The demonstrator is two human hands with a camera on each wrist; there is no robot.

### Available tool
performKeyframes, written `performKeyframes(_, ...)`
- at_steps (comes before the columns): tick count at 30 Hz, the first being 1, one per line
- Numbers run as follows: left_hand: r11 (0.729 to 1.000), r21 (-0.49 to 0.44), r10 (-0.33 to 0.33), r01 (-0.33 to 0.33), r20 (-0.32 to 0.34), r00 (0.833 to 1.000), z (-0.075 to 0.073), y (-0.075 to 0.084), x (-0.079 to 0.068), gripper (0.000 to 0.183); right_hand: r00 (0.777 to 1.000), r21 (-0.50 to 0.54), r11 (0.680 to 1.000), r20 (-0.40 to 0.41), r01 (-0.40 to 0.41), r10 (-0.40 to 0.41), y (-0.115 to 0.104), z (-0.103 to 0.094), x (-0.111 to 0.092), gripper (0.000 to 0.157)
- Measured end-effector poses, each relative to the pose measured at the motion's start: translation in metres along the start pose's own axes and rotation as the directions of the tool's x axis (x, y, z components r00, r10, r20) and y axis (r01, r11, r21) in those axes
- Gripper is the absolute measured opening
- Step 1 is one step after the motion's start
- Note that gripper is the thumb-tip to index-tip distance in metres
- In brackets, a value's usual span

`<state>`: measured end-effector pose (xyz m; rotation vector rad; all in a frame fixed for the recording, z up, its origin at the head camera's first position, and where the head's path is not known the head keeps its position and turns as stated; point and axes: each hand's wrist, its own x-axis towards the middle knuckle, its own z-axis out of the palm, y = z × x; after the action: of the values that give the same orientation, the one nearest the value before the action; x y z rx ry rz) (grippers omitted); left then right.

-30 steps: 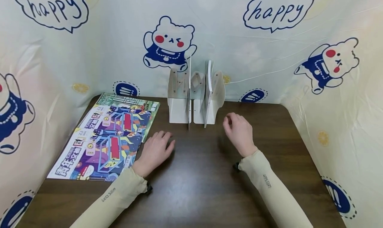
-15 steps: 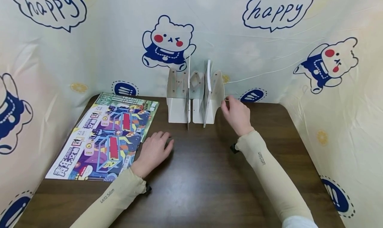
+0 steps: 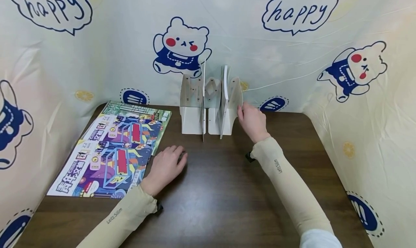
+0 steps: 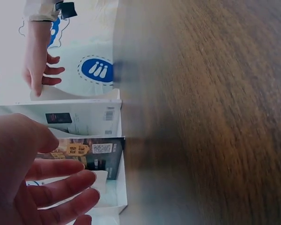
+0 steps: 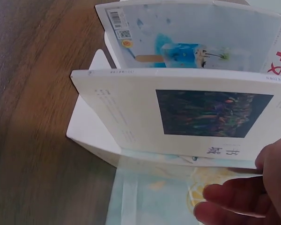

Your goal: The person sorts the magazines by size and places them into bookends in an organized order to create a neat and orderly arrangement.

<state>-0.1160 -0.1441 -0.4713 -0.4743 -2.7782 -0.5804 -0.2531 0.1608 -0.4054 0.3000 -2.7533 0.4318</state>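
A white expanding book stand (image 3: 192, 120) stands at the back middle of the table, holding thin upright books. My right hand (image 3: 252, 122) is at its right end panel; in the right wrist view the thumb (image 5: 276, 157) lies on the inner side and the fingers outside, pinching the panel's edge. Nearest that hand is a white-covered book (image 5: 131, 112), with a magazine showing a blue ice pop (image 5: 178, 51) beyond it. My left hand (image 3: 165, 168) rests relaxed on the table, holding nothing, beside the right edge of several overlapping magazines (image 3: 120, 165).
The dark wooden table (image 3: 208, 212) has a patterned curtain (image 3: 286, 67) around its back and sides. A green-covered magazine (image 3: 136, 109) shows at the back of the magazine pile. A dark-covered magazine (image 4: 113, 157) stands in the left part of the stand.
My right hand has moved forward and slightly left from the table to the stand's right end panel, and now pinches it. The left hand, stand and magazines have stayed in place.
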Motion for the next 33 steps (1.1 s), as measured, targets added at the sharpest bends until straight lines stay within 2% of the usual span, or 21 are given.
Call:
performKeyframes(5,1.0,0.004,0.001,-0.001,-0.01,1.0,-0.0026,-0.0017,-0.0006,0.019,0.999,-0.043,0.999,0.049,-0.019,0.021,-0.0048,0.0026,0.0006,0.04)
performKeyframes(17,1.0,0.005,-0.008,0.008,0.001,1.0,-0.003,0.0005,-0.003,0.019,0.992,-0.013,0.997,0.107,-0.071,0.072,-0.0074,0.0041,-0.0008,0.039)
performKeyframes(27,1.0,-0.002,-0.014,0.014,-0.009,1.0,-0.0029,-0.0025,-0.0036,0.019,0.991,0.006,0.997,0.112,-0.078,0.077,-0.0083,0.0037,0.0006,0.036)
performKeyframes(33,1.0,-0.004,-0.027,0.027,0.011,1.0,-0.0061,-0.0032,-0.0029,0.019,0.991,0.009,0.997,0.107,-0.081,0.079,-0.0079,0.0048,0.0008,0.036)
